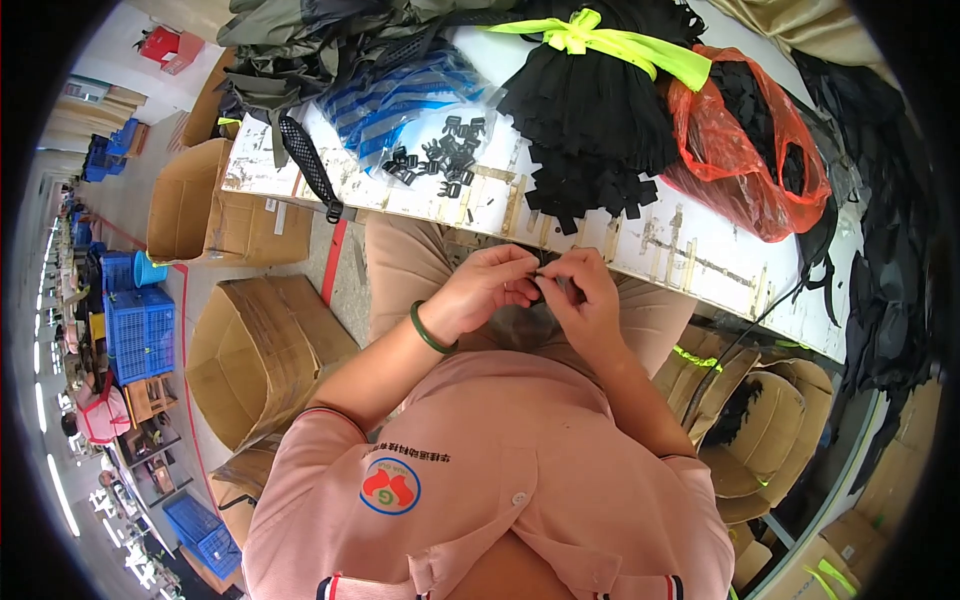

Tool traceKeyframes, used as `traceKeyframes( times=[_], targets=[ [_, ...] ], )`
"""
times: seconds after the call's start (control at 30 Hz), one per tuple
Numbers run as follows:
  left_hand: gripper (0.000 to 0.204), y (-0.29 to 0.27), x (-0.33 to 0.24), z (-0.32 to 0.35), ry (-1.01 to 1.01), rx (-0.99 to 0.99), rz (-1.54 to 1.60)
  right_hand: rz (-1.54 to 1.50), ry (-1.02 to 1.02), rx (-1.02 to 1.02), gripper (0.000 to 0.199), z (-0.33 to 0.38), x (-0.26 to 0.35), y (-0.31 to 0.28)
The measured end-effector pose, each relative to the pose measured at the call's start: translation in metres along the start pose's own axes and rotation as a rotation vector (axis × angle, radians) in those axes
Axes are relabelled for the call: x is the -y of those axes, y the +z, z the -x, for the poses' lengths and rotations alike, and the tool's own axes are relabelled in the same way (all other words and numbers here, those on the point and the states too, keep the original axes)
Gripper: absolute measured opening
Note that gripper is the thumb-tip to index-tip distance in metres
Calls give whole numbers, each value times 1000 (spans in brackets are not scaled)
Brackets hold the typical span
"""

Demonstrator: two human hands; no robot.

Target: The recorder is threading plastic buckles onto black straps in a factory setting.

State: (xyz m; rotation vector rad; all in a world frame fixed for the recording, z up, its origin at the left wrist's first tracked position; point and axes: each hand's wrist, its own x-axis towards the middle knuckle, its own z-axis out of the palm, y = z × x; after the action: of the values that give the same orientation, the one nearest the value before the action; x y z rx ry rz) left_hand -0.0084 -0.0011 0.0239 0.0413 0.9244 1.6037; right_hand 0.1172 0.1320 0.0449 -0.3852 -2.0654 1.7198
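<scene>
My left hand point(490, 285) and my right hand point(580, 292) meet over my lap at the table's near edge. Both sets of fingers are pinched together on a small black piece point(540, 270). Most of it is hidden by the fingertips, so its kind cannot be told. A pile of black plastic buckle parts point(445, 155) lies on the table ahead to the left. Beyond my hands, a thick bundle of black straps point(590, 110) is tied with a neon yellow band point(575, 36), and its ends hang toward me.
A blue-striped plastic bag point(400, 100) and dark fabric point(290, 50) cover the table's far left. On its right sits a red plastic bag point(745, 150) with black pieces inside. Cardboard boxes point(265, 350) stand on the floor left, and another open carton point(765, 430) is at the right.
</scene>
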Motion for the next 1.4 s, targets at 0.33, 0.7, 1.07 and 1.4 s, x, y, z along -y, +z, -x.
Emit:
traceKeyframes(
  times=[0.33, 0.7, 1.07, 1.4],
  targets=[
    [17, 27, -9, 25, -112, 145, 171, -31, -351, 175, 19, -8, 50, -23],
    [16, 40, -11, 29, -1, -55, 114, 166, -342, 126, 20, 0, 24, -8],
    [26, 40, -13, 35, -101, 174, 48, 82, -534, 231, 17, -6, 66, -25],
    [18, 44, -6, 38, 0, 34, 81, 243, -589, 208, 21, 0, 50, -19]
  ],
)
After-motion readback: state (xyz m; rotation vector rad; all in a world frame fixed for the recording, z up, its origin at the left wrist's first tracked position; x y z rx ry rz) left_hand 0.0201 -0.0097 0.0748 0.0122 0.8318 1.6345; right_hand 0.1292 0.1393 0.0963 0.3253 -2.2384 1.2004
